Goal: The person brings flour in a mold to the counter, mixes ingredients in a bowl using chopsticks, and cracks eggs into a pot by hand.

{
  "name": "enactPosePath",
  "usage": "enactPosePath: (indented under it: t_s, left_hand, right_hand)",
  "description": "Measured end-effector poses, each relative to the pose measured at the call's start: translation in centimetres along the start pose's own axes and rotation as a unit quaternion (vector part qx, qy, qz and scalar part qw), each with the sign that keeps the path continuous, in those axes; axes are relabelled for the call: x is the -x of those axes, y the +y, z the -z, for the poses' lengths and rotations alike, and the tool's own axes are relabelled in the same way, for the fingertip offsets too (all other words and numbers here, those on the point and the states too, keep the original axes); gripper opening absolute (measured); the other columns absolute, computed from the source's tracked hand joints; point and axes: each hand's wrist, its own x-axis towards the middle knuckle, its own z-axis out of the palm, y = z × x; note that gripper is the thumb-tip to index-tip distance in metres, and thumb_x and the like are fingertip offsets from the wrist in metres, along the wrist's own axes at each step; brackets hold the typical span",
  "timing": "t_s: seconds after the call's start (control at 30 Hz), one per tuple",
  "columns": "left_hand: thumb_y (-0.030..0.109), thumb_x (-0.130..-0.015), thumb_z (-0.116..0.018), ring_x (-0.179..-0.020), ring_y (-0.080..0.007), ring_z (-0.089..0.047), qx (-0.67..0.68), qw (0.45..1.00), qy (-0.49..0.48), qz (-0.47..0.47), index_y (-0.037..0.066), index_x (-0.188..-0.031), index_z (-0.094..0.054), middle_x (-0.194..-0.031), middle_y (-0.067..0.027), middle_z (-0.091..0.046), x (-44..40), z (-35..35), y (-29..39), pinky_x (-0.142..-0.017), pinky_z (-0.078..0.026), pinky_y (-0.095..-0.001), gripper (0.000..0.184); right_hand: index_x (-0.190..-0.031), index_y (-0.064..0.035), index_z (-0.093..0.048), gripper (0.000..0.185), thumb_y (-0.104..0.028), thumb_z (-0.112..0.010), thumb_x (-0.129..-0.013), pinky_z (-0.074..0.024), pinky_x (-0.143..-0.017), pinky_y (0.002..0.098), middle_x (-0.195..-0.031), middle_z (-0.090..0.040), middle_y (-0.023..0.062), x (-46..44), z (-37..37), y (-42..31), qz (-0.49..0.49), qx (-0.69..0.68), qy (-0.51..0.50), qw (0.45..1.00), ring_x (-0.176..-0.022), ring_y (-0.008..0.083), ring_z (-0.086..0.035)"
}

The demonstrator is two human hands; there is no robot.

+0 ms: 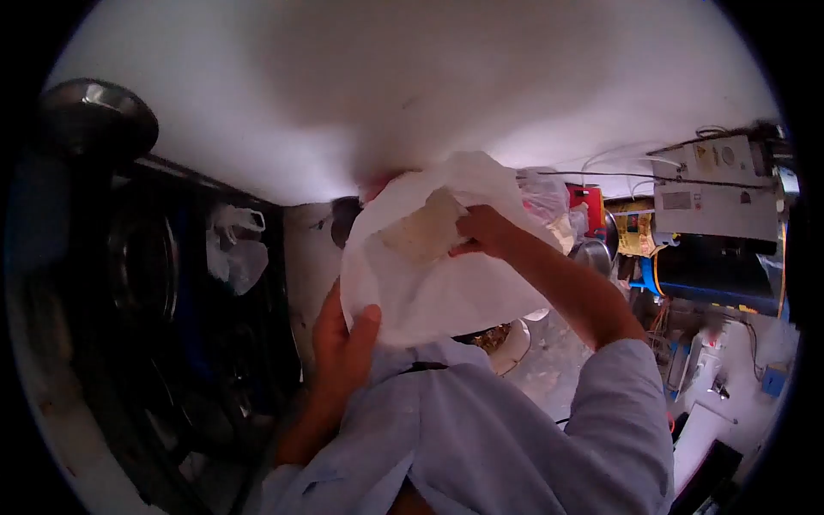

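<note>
A large white bag [412, 300] stands open in front of my body, its mouth facing up towards me. My left hand [348, 330] is closed on the bag's left edge, with the thumb on the near side. My right hand [481, 232] reaches over the right rim into the mouth, its fingers curled. At its fingertips is a pale, off-white thing [429, 225] against the inner wall. I cannot tell whether that is a scoop, a sheet or part of the contents. The bottom of the bag is hidden.
A dark rack with metal dishes [144, 257] and a hanging plastic bag [236, 249] runs along the left. To the right are plastic packets [548, 196], a yellow packet [635, 233] and a white box [712, 189] with cables. A white container [513, 348] with brown bits stands below the bag.
</note>
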Motion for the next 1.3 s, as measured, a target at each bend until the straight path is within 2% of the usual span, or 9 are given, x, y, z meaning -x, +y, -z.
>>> enactPosePath:
  t_s: [0.17,0.3,0.5,0.67,0.73,0.8,0.87,1.23,1.3]
  left_hand:
    - [0.013,-0.101,-0.060,-0.121,-0.0176,-0.058,0.049,0.999,0.010,0.016,-0.004,-0.145,-0.049,-0.135,-0.0111,-0.061,-1.1,-1.2,-0.4,-0.104,-0.045,-0.0331,0.048]
    - [0.011,-0.100,-0.060,-0.117,-0.0172,-0.060,0.084,0.996,0.016,-0.018,-0.003,-0.142,-0.053,-0.131,-0.0100,-0.063,-1.9,-2.4,0.7,-0.102,-0.047,-0.0323,0.044]
    - [0.013,-0.100,-0.061,-0.108,-0.0164,-0.063,0.079,0.996,0.026,-0.012,-0.003,-0.136,-0.058,-0.123,-0.0099,-0.067,-2.9,-2.5,-0.5,-0.096,-0.050,-0.0314,0.040]
    - [0.019,-0.100,-0.062,-0.106,-0.0168,-0.063,0.082,0.997,0.014,-0.002,-0.004,-0.134,-0.059,-0.120,-0.0099,-0.068,-3.6,-1.7,0.1,-0.094,-0.050,-0.0312,0.041]
    - [0.020,-0.100,-0.062,-0.107,-0.0168,-0.063,0.076,0.997,-0.011,0.009,-0.004,-0.134,-0.059,-0.120,-0.0099,-0.068,-5.1,-1.2,0.1,-0.095,-0.049,-0.0305,0.042]
    - [0.020,-0.100,-0.061,-0.108,-0.0167,-0.062,0.053,0.998,-0.022,-0.002,-0.005,-0.134,-0.059,-0.121,-0.0096,-0.068,-6.4,-0.8,0.6,-0.096,-0.048,-0.0302,0.042]
    - [0.021,-0.100,-0.061,-0.109,-0.0163,-0.062,0.053,0.997,-0.049,-0.005,-0.005,-0.134,-0.059,-0.122,-0.0093,-0.067,-7.4,-0.5,0.6,-0.097,-0.048,-0.0299,0.043]
    - [0.048,-0.107,-0.047,-0.145,-0.0247,-0.040,0.163,0.942,-0.287,-0.069,0.001,-0.153,-0.041,-0.155,-0.0131,-0.045,-14.1,7.4,-0.5,-0.118,-0.033,-0.0399,0.066]
    - [0.051,-0.107,-0.044,-0.147,-0.0239,-0.037,0.131,0.988,-0.033,-0.073,0.001,-0.156,-0.037,-0.156,-0.0130,-0.044,-18.9,8.3,-2.2,-0.121,-0.029,-0.0411,0.070]
  right_hand:
    - [-0.130,0.0059,-0.055,0.045,0.004,-0.060,-0.086,-0.0670,-0.075,0.0429,-0.125,-0.058,0.0263,1.2,3.1,6.0,0.225,0.336,-0.050,0.913,-0.106,0.0500,-0.066]
    - [-0.136,0.0104,-0.044,0.049,0.005,-0.055,-0.089,-0.0671,-0.073,0.0397,-0.134,-0.051,0.0288,4.7,-1.4,6.7,0.026,-0.260,-0.005,0.965,-0.107,0.0535,-0.064]
    - [-0.139,0.0101,-0.045,0.050,0.005,-0.053,-0.090,-0.0622,-0.090,0.0380,-0.136,-0.053,0.0264,3.2,-3.5,8.7,0.161,-0.141,-0.062,0.975,-0.117,0.0484,-0.061]
    - [-0.140,0.0099,-0.041,0.054,0.005,-0.053,-0.088,-0.0620,-0.091,0.0393,-0.137,-0.053,0.0248,8.2,-4.3,7.2,0.087,-0.377,-0.067,0.920,-0.119,0.0440,-0.061]
    - [-0.143,0.0079,-0.040,0.057,0.005,-0.052,-0.087,-0.0625,-0.090,0.0407,-0.138,-0.053,0.0234,6.7,-4.0,8.1,0.290,0.067,-0.005,0.955,-0.117,0.0431,-0.062]
    - [-0.146,0.0057,-0.039,0.061,0.004,-0.052,-0.086,-0.0630,-0.088,0.0422,-0.139,-0.053,0.0225,6.5,-4.2,8.0,0.307,0.082,0.034,0.947,-0.116,0.0419,-0.063]
    - [-0.149,0.0033,-0.038,0.065,0.004,-0.052,-0.085,-0.0635,-0.087,0.0436,-0.140,-0.054,0.0221,9.7,-5.8,7.5,0.150,-0.341,0.018,0.928,-0.115,0.0403,-0.063]
    - [-0.149,0.0042,-0.037,0.066,0.002,-0.052,-0.085,-0.0623,-0.076,0.0380,-0.138,-0.055,0.0252,14.7,-11.9,8.6,0.185,-0.414,0.113,0.884,-0.108,0.0445,-0.069]
    - [-0.148,0.0058,-0.037,0.064,0.003,-0.051,-0.085,-0.0623,-0.075,0.0364,-0.139,-0.054,0.0258,14.0,-12.4,8.4,0.208,-0.432,0.118,0.869,-0.109,0.0449,-0.068]
